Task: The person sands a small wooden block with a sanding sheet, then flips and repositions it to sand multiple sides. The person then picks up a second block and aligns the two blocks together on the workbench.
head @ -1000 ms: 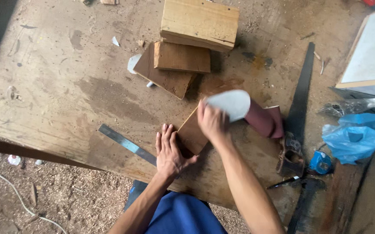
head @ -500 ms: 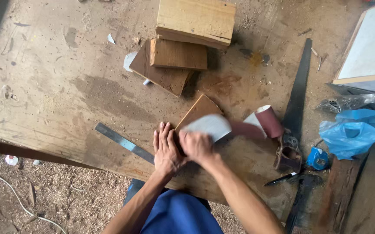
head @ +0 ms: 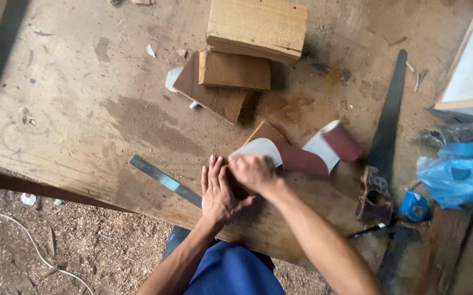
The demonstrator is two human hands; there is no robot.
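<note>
The right hand's fingers [head: 247, 166] curl down on the pale end of a sandpaper strip [head: 294, 158], pressing it onto a small wooden block [head: 266, 133] that they mostly hide. The left hand [head: 219, 191] lies flat beside the block, fingers together, steadying it. It looks like sanding mid-stroke; the next pass needs steady pressure. A steel ruler [head: 162, 179] lies left of the block.

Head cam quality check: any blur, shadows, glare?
Head view: right hand slightly motion-blurred on the strip of reddish-brown sandpaper; left hand sharper; dark shadow band across the worn wooden table at its top-left corner; soft daylight, no glare.
</note>
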